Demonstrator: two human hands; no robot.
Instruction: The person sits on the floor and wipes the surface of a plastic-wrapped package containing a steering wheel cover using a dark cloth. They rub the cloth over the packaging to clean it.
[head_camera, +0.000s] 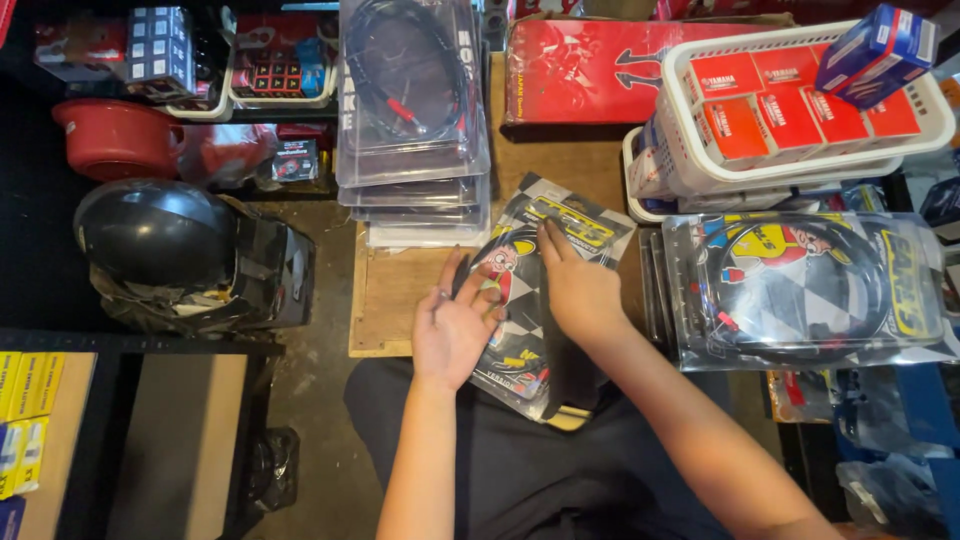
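While both hands work the same clear cable pack (530, 300), the left hand (455, 330) lies palm-up with its grip apart, fingers spread against the pack's left edge — the right hand (575, 290) presses flat on top, grip apart too, fingertips toward the yellow label. That pack rests on a wooden board (400, 290) and over the person's lap. Beyond it, a stack of similar packs (412, 120); to the right, another cable pack (805, 290) — behind that, a white basket (790, 170) of red boxes. Far left sits a black helmet (160, 235).
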